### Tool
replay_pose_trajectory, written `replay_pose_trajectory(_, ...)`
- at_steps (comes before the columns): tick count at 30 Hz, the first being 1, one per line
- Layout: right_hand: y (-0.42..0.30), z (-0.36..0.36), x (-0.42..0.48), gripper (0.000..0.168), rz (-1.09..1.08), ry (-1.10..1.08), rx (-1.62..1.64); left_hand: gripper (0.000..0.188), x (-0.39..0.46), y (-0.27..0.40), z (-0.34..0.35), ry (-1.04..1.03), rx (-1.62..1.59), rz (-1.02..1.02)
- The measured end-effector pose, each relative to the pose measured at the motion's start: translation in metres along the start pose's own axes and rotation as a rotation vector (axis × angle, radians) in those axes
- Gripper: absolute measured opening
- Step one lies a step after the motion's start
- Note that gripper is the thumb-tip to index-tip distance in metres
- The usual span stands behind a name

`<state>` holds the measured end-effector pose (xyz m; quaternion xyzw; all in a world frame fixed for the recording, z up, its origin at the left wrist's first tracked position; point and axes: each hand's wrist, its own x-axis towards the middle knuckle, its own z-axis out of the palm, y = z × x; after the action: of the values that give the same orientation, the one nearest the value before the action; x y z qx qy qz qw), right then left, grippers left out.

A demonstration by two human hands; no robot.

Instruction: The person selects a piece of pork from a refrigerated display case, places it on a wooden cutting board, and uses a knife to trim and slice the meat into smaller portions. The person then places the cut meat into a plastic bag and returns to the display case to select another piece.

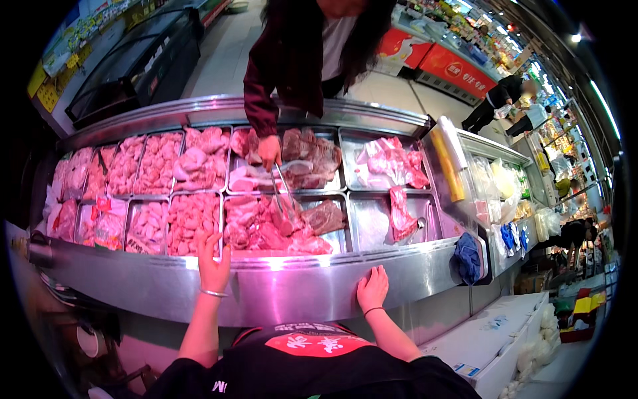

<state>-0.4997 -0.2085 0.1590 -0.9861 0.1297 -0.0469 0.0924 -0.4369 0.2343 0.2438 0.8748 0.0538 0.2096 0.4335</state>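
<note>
My left hand (213,259) is at the near edge of a stainless-steel meat display counter (309,289), fingers spread and nothing in them. Its fingertips are over a tray of small pale meat pieces (193,219). My right hand (374,289) rests empty on the counter's steel front panel. Between my hands and beyond lies a tray of raw red meat cuts (264,229). Across the counter, another person's hand (269,150) holds metal tongs (282,187), whose tips reach into that meat. To the right, a long meat piece (400,214) lies in a steel tray (366,227).
Further trays hold pale meat (159,159) and darker cuts (311,154). A blue cloth or bag (467,258) hangs at the counter's right corner. A white chest freezer (493,334) stands at lower right. Other people (501,99) are in the aisle at upper right.
</note>
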Motion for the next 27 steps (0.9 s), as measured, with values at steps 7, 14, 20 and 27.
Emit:
replay_pose_trajectory(7, -0.008, 0.006, 0.002, 0.049, 0.015, 0.046, -0.077, 0.047, 0.049, 0.03, -0.087, 0.485, -0.087, 0.246)
replay_pose_trajectory(14, -0.02, 0.01, -0.003, 0.046, 0.039, 0.088, -0.082, 0.031, 0.077, 0.053, -0.133, 0.403, -0.798, 0.223)
replay_pose_trajectory(20, -0.015, 0.02, -0.019, 0.046, -0.02, 0.167, -0.068, 0.04, 0.013, 0.035, -0.063, 0.162, -0.061, 0.188)
replay_pose_trajectory(27, -0.012, 0.013, -0.034, 0.047, -0.047, 0.104, -0.013, 0.039, -0.037, -0.027, -0.048, -0.064, 0.024, -0.096)
